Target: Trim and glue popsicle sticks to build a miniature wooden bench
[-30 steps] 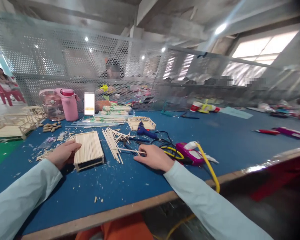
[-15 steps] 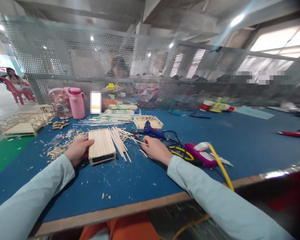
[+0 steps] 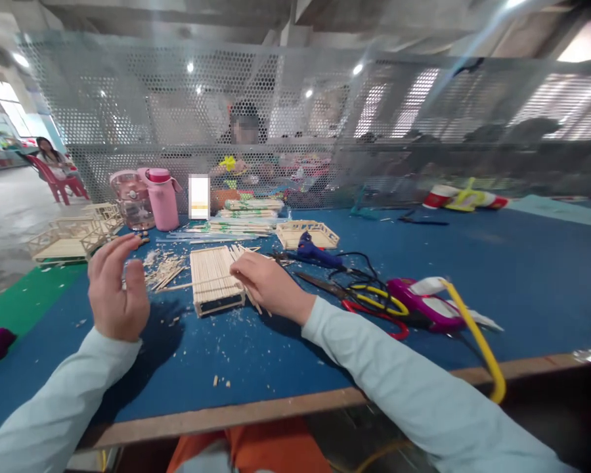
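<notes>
A small platform of pale wooden sticks point(image 3: 211, 261) stands on short legs on the blue table. My right hand point(image 3: 263, 279) is at its right edge, fingers pinched on a thin wooden stick point(image 3: 175, 288) that lies across the platform and juts out past its left side. My left hand point(image 3: 118, 286) is raised to the left of the platform, fingers apart, touching nothing. Loose sticks point(image 3: 250, 250) lie partly hidden behind my right hand. A heap of short stick pieces point(image 3: 165, 270) lies between my left hand and the platform.
Right of the platform are scissors point(image 3: 325, 284), a blue glue gun point(image 3: 318, 253) with black cord, and a purple-and-white tool point(image 3: 426, 312) with a yellow cord. Behind are a stick tray point(image 3: 308, 235), bundled sticks point(image 3: 249, 217), and a pink bottle point(image 3: 162, 202). Stick models point(image 3: 66, 242) stand left.
My left hand has let go of the platform and lifted to the left, opening. My right hand has moved left to the platform, bringing a stick across it. The scissors now show more fully.
</notes>
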`<move>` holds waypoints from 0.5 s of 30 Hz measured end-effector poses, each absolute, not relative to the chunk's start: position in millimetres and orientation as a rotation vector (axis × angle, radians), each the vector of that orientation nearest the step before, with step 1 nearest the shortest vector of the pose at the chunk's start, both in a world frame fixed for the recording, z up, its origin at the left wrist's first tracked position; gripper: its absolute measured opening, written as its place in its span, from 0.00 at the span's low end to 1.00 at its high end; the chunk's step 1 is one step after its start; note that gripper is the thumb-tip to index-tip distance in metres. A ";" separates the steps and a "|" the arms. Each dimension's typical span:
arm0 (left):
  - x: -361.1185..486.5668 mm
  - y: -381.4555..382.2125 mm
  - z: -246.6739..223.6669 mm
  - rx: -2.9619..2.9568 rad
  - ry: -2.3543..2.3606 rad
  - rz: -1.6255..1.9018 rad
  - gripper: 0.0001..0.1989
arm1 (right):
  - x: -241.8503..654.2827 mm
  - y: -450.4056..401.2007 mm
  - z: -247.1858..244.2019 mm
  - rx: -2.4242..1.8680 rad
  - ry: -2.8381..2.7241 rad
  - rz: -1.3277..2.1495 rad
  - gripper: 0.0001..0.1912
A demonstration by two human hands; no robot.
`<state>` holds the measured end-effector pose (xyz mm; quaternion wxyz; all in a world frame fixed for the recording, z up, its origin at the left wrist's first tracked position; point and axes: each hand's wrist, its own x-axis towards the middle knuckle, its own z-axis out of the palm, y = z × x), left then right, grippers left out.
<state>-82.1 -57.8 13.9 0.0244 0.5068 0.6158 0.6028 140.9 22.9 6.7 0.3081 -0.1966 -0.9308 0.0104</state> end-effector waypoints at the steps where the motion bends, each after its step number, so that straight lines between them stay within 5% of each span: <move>1: -77.4 -63.4 13.4 1.823 1.917 1.880 0.13 | 140.0 21.7 4.5 -0.486 -2.455 0.009 0.09; 8: -65.2 -55.1 -7.8 2.818 1.750 1.133 0.13 | 149.2 18.3 6.1 -0.439 -2.398 -0.019 0.10; 11: -76.9 -50.7 -10.1 2.632 1.771 1.323 0.14 | 166.0 25.8 10.2 -0.566 -2.335 0.021 0.11; 15: -81.3 -42.6 -7.7 1.674 1.866 1.771 0.16 | 185.3 43.0 12.6 -0.782 -1.854 0.296 0.15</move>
